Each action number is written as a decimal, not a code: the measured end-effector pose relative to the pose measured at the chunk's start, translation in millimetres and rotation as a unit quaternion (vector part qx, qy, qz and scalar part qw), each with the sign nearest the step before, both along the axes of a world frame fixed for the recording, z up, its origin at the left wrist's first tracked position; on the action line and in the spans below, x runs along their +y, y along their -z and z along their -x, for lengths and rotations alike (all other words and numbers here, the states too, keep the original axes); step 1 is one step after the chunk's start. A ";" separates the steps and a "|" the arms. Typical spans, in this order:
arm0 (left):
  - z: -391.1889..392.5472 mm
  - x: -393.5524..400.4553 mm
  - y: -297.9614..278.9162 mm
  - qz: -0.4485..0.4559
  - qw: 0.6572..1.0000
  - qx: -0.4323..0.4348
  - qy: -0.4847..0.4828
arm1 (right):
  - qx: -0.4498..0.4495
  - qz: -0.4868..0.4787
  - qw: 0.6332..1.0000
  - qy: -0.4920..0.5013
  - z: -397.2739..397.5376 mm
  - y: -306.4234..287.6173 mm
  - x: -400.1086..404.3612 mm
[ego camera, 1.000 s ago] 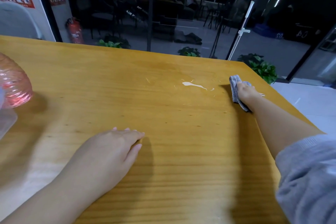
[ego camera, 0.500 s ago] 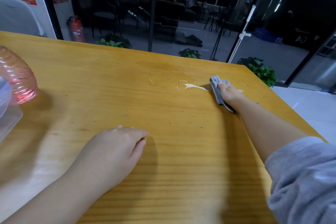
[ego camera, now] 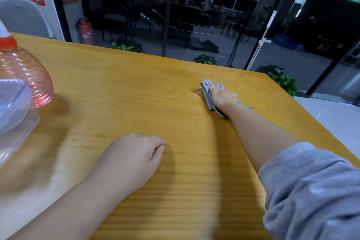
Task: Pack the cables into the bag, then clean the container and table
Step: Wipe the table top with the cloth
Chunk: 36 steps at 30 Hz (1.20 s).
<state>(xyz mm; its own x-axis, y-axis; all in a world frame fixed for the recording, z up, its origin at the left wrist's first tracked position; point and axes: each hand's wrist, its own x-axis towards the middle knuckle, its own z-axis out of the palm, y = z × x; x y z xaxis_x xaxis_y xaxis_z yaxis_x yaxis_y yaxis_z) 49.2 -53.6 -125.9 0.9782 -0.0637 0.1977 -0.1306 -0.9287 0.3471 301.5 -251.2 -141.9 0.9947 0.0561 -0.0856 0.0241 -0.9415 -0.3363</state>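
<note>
My right hand [ego camera: 222, 96] reaches far across the wooden table [ego camera: 136, 103] and holds a crumpled grey cloth [ego camera: 207, 91] down against the surface. The cloth bunches up in front of the fingers and trails out under the wrist. A thin trace of white spill [ego camera: 197, 90] shows just left of the cloth. My left hand [ego camera: 132, 154] rests on the table nearer to me, fingers loosely curled, holding nothing. A clear plastic container [ego camera: 13, 115] stands at the left edge of the view, cut off by the frame. No cables or bag are in view.
A pink ribbed bottle [ego camera: 33, 76] with a red cap stands behind the container at the far left. The table's far edge and right corner lie close beyond the cloth. Glass walls, potted plants [ego camera: 282, 80] and a fire extinguisher [ego camera: 85, 31] are past the table.
My right hand has slid the cloth leftwards over the white spill, which is now mostly covered or gone. My left hand's fingers have curled in. The view has shifted, showing more of the bottle and container.
</note>
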 end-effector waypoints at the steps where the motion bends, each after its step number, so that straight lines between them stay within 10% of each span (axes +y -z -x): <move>1: -0.5 0.3 0.2 0.004 1.000 0.006 -0.003 | 0.000 0.005 1.000 -0.009 -0.4 0.0 5.0; 36: -3.5 0.3 1.7 -0.054 0.998 0.024 -0.003 | -0.007 0.045 0.964 -0.262 41.2 -3.3 109.1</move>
